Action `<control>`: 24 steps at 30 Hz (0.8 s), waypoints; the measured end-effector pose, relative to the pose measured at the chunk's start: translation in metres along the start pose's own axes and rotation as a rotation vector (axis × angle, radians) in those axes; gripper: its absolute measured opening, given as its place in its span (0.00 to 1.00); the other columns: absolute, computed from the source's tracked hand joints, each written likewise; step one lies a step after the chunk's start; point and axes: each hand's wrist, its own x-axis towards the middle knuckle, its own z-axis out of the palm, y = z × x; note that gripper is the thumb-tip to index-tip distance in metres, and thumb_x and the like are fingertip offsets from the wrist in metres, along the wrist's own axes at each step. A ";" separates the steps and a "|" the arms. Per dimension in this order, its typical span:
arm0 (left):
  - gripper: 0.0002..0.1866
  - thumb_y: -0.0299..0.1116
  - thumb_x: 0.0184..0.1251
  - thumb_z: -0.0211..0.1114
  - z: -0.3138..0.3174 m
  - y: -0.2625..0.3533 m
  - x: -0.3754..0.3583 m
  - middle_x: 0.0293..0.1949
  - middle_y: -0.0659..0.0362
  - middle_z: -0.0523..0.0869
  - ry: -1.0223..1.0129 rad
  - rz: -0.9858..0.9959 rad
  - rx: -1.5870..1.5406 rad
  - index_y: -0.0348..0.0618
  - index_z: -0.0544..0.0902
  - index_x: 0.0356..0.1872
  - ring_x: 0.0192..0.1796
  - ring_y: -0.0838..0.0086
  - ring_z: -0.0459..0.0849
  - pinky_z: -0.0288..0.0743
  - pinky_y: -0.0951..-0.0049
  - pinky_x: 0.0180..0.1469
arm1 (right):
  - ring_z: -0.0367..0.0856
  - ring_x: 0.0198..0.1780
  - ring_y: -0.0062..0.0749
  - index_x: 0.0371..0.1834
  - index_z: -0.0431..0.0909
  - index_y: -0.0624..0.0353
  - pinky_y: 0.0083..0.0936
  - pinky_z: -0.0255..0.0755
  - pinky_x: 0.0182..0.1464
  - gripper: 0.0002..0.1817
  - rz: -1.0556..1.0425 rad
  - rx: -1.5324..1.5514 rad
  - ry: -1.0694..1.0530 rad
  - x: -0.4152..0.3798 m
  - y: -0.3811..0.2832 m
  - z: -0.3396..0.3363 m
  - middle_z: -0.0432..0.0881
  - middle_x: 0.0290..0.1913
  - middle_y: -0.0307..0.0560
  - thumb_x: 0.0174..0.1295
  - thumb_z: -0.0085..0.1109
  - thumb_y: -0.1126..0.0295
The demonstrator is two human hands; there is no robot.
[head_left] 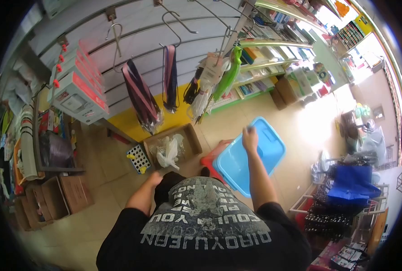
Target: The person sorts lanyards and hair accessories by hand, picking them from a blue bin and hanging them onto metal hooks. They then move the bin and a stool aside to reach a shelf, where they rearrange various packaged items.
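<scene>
My right hand [250, 137] reaches forward over a light-blue plastic lid [271, 144], its blurred fingers closed at the far left rim. The lid lies at a slant in front of my right side, and a red plastic thing [209, 163] shows from under its left edge. Beside my dark-clad leg hangs my left hand [155, 179], its fingers mostly hidden. Closest to it are a cardboard box [193, 141] with a clear plastic bag [169, 153] inside, and a small perforated basket [139, 159] with yellow parts.
Ahead, a slatted wall [142, 27] carries metal hooks with hanging lanyards [140, 92] and boxed goods [77, 92]. Bookshelves [268, 54] stand farther right. Open cartons [52, 201] sit on the left floor. A rack with a blue cloth bag [352, 185] stands at right.
</scene>
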 end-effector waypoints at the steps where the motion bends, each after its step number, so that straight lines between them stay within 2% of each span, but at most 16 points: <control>1: 0.18 0.39 0.50 0.61 0.012 -0.053 -0.009 0.29 0.44 0.83 -0.111 -0.051 -0.097 0.31 0.81 0.33 0.32 0.59 0.83 0.73 0.60 0.32 | 0.78 0.44 0.52 0.45 0.73 0.62 0.39 0.71 0.46 0.19 0.078 -0.079 -0.028 -0.022 0.042 0.002 0.80 0.41 0.58 0.57 0.54 0.58; 2: 0.15 0.37 0.54 0.61 0.022 -0.091 -0.030 0.27 0.46 0.83 -0.126 -0.109 -0.218 0.32 0.82 0.33 0.27 0.61 0.80 0.71 0.61 0.28 | 0.79 0.43 0.53 0.45 0.72 0.62 0.39 0.71 0.46 0.20 0.153 -0.109 -0.029 -0.049 0.073 -0.002 0.80 0.41 0.59 0.55 0.55 0.60; 3: 0.14 0.36 0.59 0.60 0.016 -0.091 -0.069 0.27 0.46 0.83 -0.110 -0.279 -0.198 0.32 0.82 0.35 0.26 0.61 0.81 0.72 0.61 0.29 | 0.78 0.44 0.51 0.47 0.72 0.63 0.39 0.71 0.47 0.21 0.237 -0.138 -0.056 -0.074 0.113 -0.004 0.80 0.41 0.57 0.52 0.56 0.62; 4: 0.14 0.36 0.62 0.59 0.024 -0.117 -0.090 0.28 0.49 0.83 -0.081 -0.316 -0.184 0.33 0.81 0.38 0.26 0.63 0.81 0.72 0.63 0.28 | 0.77 0.46 0.51 0.47 0.72 0.63 0.39 0.70 0.49 0.21 0.335 -0.181 -0.068 -0.100 0.139 -0.013 0.79 0.43 0.58 0.51 0.57 0.63; 6: 0.14 0.36 0.63 0.58 0.035 -0.182 -0.123 0.28 0.51 0.82 -0.271 0.125 0.038 0.35 0.81 0.40 0.27 0.65 0.82 0.72 0.64 0.28 | 0.76 0.48 0.51 0.48 0.72 0.63 0.39 0.70 0.50 0.22 0.478 -0.235 -0.093 -0.148 0.172 -0.032 0.77 0.46 0.59 0.50 0.57 0.64; 7: 0.14 0.36 0.63 0.58 0.026 -0.174 -0.138 0.28 0.51 0.82 -0.304 0.120 0.057 0.35 0.81 0.40 0.27 0.65 0.82 0.72 0.64 0.28 | 0.74 0.50 0.52 0.49 0.71 0.62 0.40 0.69 0.52 0.23 0.518 -0.327 -0.010 -0.169 0.182 -0.041 0.75 0.49 0.60 0.50 0.57 0.64; 9: 0.13 0.36 0.63 0.57 0.016 -0.145 -0.158 0.29 0.54 0.82 -0.330 -0.338 -0.168 0.38 0.81 0.39 0.27 0.67 0.82 0.72 0.68 0.27 | 0.72 0.52 0.53 0.50 0.71 0.62 0.40 0.68 0.54 0.24 0.590 -0.428 0.077 -0.197 0.196 -0.053 0.73 0.52 0.61 0.49 0.57 0.64; 10: 0.13 0.36 0.63 0.57 0.010 -0.134 -0.153 0.29 0.54 0.82 -0.358 -0.342 -0.141 0.38 0.81 0.39 0.27 0.67 0.82 0.72 0.68 0.27 | 0.71 0.54 0.54 0.51 0.70 0.62 0.41 0.67 0.55 0.25 0.676 -0.437 0.074 -0.205 0.202 -0.058 0.71 0.54 0.62 0.50 0.58 0.63; 12: 0.11 0.35 0.62 0.56 0.000 -0.112 -0.136 0.26 0.55 0.81 -0.262 -0.414 -0.195 0.39 0.82 0.37 0.25 0.70 0.80 0.71 0.69 0.26 | 0.70 0.55 0.55 0.53 0.69 0.62 0.42 0.66 0.56 0.26 0.797 -0.458 0.068 -0.223 0.214 -0.067 0.69 0.55 0.63 0.50 0.58 0.62; 14: 0.10 0.35 0.61 0.56 0.007 -0.126 -0.087 0.23 0.58 0.79 -0.139 -0.274 -0.420 0.41 0.81 0.35 0.23 0.73 0.77 0.69 0.71 0.24 | 0.70 0.56 0.55 0.56 0.67 0.64 0.41 0.65 0.58 0.30 0.901 -0.329 0.040 -0.226 0.227 -0.067 0.71 0.55 0.64 0.51 0.59 0.58; 15: 0.09 0.33 0.61 0.55 -0.006 -0.116 -0.066 0.26 0.61 0.79 -0.207 -0.171 -0.465 0.42 0.79 0.39 0.25 0.76 0.76 0.69 0.75 0.25 | 0.70 0.56 0.55 0.56 0.67 0.64 0.41 0.65 0.58 0.30 0.912 -0.328 0.043 -0.227 0.233 -0.069 0.71 0.55 0.64 0.51 0.59 0.58; 17: 0.12 0.31 0.61 0.56 -0.031 -0.025 -0.067 0.31 0.61 0.79 0.152 -0.218 -0.684 0.43 0.76 0.45 0.29 0.79 0.76 0.69 0.79 0.28 | 0.70 0.59 0.53 0.59 0.64 0.67 0.38 0.64 0.60 0.36 0.974 -0.196 -0.010 -0.223 0.244 -0.068 0.71 0.56 0.65 0.52 0.61 0.54; 19: 0.14 0.33 0.66 0.53 -0.048 0.021 -0.062 0.34 0.63 0.80 0.201 -0.133 -0.718 0.44 0.73 0.50 0.29 0.80 0.77 0.69 0.81 0.27 | 0.70 0.59 0.52 0.60 0.63 0.67 0.37 0.65 0.59 0.36 0.981 -0.141 -0.043 -0.210 0.248 -0.068 0.72 0.55 0.65 0.53 0.60 0.55; 21: 0.14 0.33 0.65 0.54 -0.046 0.054 -0.071 0.34 0.63 0.80 0.267 -0.090 -0.748 0.43 0.74 0.50 0.30 0.80 0.78 0.69 0.80 0.29 | 0.71 0.59 0.50 0.60 0.63 0.68 0.37 0.65 0.59 0.36 0.980 -0.090 -0.091 -0.196 0.259 -0.070 0.72 0.55 0.65 0.53 0.60 0.56; 23: 0.14 0.34 0.65 0.55 -0.030 0.071 -0.088 0.34 0.63 0.81 0.339 -0.046 -0.770 0.43 0.74 0.50 0.30 0.79 0.78 0.70 0.80 0.30 | 0.75 0.55 0.50 0.58 0.64 0.69 0.37 0.68 0.56 0.35 0.921 0.053 -0.136 -0.183 0.274 -0.068 0.75 0.53 0.63 0.48 0.61 0.60; 24: 0.14 0.32 0.63 0.56 -0.016 0.072 -0.097 0.34 0.61 0.80 0.298 -0.077 -0.721 0.42 0.74 0.50 0.31 0.79 0.78 0.71 0.78 0.32 | 0.75 0.55 0.50 0.58 0.64 0.69 0.37 0.68 0.56 0.35 0.903 0.066 -0.152 -0.176 0.282 -0.067 0.75 0.53 0.63 0.48 0.61 0.60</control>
